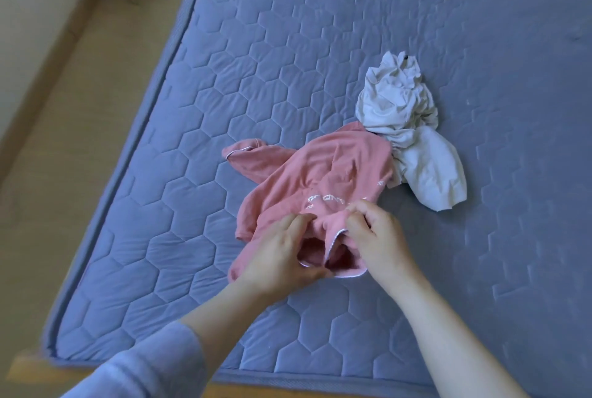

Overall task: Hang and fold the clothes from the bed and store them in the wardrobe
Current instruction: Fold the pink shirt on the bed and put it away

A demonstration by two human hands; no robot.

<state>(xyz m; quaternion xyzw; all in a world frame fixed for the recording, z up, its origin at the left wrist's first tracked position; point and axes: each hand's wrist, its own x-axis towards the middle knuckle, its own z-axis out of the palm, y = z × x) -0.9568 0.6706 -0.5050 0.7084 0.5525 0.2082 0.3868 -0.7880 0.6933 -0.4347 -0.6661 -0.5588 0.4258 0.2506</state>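
Head view: fingers of my left hand [282, 250] and right hand [381, 237] pinch the near edge of the pink top [320, 170], which lies crumpled mid-bed [256, 61]. I judge this is spreading it for folding; next I must flatten the sleeves. A bunched white garment [407, 128] touches its far right corner.

On my head feed I see a bed [288, 45] with a blue quilted cover stitched in hexagons, a rumpled pink top [320, 173] lying toward its near edge, a crumpled white garment [400, 115] touching the top's far right corner
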